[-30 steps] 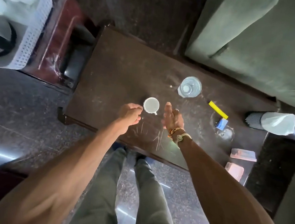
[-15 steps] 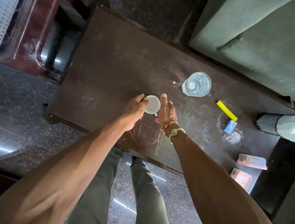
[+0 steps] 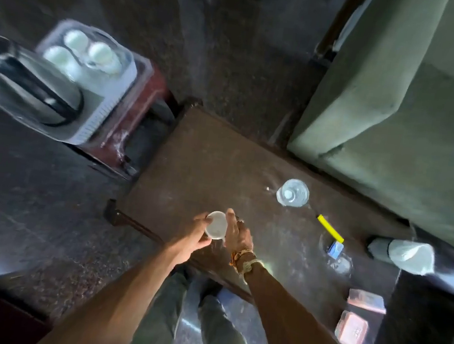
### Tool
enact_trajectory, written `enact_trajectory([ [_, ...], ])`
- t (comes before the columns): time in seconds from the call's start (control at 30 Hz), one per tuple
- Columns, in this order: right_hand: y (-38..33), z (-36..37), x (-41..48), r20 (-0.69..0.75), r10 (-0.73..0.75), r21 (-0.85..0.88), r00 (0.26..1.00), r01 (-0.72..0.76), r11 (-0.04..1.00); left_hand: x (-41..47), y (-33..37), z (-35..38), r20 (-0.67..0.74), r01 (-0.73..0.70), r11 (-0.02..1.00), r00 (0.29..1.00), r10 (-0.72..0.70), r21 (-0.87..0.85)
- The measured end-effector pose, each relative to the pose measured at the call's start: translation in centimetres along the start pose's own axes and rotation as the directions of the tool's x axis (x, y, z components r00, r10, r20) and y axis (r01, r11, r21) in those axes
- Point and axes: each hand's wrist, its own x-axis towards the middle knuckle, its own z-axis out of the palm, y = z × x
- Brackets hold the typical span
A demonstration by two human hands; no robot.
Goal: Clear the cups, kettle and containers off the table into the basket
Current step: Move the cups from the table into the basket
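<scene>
A small white cup (image 3: 216,224) is held between my two hands over the front edge of the dark table (image 3: 209,164). My left hand (image 3: 193,237) grips its left side and my right hand (image 3: 237,231) presses against its right side. The white basket (image 3: 111,100) stands at the left on a red stool (image 3: 140,121); it holds a steel kettle with a black handle (image 3: 41,94) and three white cups (image 3: 86,51). A clear water bottle (image 3: 293,193) stands upright on the table. Two pinkish lidded containers (image 3: 352,331) (image 3: 366,300) lie at the table's right end.
A yellow stick (image 3: 330,229) and a small blue box (image 3: 335,248) lie on the table right of my hands. A green sofa (image 3: 413,109) borders the table's far side. A grey and black cylinder (image 3: 401,253) lies at the right. My legs (image 3: 187,324) stand on dark polished floor.
Both hands closed in on the white cup and now hold it. The view swung left, bringing the basket with kettle and cups back into sight.
</scene>
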Motion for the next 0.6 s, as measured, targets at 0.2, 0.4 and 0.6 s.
enact_trajectory([
  [0.2,-9.7,0.7,-7.3,-0.015,-0.118,-0.037,0.993,0.117,0.992,-6.5,4.6,-6.5,-0.085,-0.185,0.973,0.981,0.174,-0.14],
  [0.4,-16.8,4.9,-11.6,-0.069,-0.229,-0.038,0.971,0.227,0.973,-10.0,9.2,-13.2,-0.118,-0.251,0.958,0.965,0.235,-0.139],
  [0.6,-20.6,13.2,-13.5,-0.15,-0.231,-0.002,0.961,0.234,0.972,-12.1,10.2,-22.2,-0.062,-0.239,0.969,0.97,0.235,-0.06],
])
